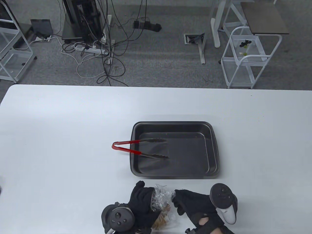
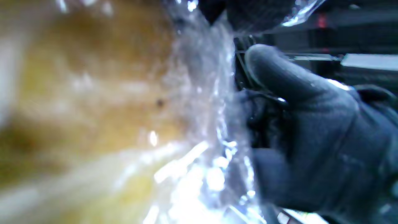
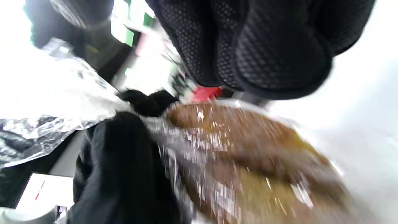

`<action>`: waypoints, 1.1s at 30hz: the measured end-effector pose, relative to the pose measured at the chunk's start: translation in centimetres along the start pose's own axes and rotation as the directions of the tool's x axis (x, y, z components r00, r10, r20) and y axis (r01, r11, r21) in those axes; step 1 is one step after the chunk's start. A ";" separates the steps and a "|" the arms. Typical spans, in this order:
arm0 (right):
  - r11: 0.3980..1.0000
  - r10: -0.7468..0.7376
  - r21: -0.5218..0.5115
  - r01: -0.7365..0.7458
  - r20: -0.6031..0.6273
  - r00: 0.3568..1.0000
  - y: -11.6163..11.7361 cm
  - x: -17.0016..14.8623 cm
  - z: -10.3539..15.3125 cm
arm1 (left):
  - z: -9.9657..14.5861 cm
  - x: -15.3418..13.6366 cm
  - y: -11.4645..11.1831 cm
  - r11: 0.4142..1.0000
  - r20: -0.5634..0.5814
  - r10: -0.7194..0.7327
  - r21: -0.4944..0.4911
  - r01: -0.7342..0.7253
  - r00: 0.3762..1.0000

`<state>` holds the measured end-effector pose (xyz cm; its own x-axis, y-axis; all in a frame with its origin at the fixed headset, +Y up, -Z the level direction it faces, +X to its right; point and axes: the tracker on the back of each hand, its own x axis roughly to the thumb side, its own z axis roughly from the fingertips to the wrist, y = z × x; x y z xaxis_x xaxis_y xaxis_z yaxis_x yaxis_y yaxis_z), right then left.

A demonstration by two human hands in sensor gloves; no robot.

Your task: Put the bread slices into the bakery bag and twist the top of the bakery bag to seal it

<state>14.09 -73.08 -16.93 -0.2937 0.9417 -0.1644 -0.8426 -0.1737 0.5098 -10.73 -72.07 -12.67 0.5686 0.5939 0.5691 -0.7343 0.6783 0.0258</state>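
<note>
At the tabletop's (image 1: 61,136) near edge, the left hand (image 1: 142,202) and right hand (image 1: 195,207) each keep a closed grip on the clear bakery bag (image 1: 162,197) (bread slices (image 1: 159,220) inside). Beyond lies a dark baking tray (image 1: 212,151), with red-handled tongs (image 1: 131,148) resting across its left rim.

Your left hand (image 1: 142,203) grips the bag (image 1: 162,197) neck from its left, fingers curled; your right hand (image 1: 195,204) pinches it from its right, both low.
</note>
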 end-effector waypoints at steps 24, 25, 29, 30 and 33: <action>0.879 -0.473 0.086 0.468 0.057 0.879 2.8 -3.8 -1.4 | 0.8 4.9 -1.5 0.822 0.247 -0.564 0.085 0.563 0.788; 0.885 -0.466 0.063 0.462 0.094 0.880 2.7 -3.5 -1.4 | 0.8 4.8 -1.4 0.822 0.228 -0.567 0.094 0.562 0.791; 0.925 -0.377 0.025 0.379 0.188 0.907 2.6 -2.6 -1.0 | 0.5 4.4 -1.2 0.843 0.195 -0.536 0.084 0.531 0.821; 0.936 -0.344 0.003 0.352 0.220 0.913 2.5 -2.3 -0.9 | 0.4 4.2 -1.0 0.858 0.180 -0.513 0.078 0.507 0.840; 0.973 -0.099 -0.153 0.172 0.398 0.912 2.2 -0.4 -0.1 | -0.2 3.6 -0.6 0.930 0.112 -0.369 0.046 0.366 0.923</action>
<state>12.27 -73.89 -15.84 -0.0049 0.9907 0.1359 -0.9396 -0.0511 0.3385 -8.21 -70.24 -10.83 0.7540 0.2496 0.6077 -0.4915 0.8281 0.2697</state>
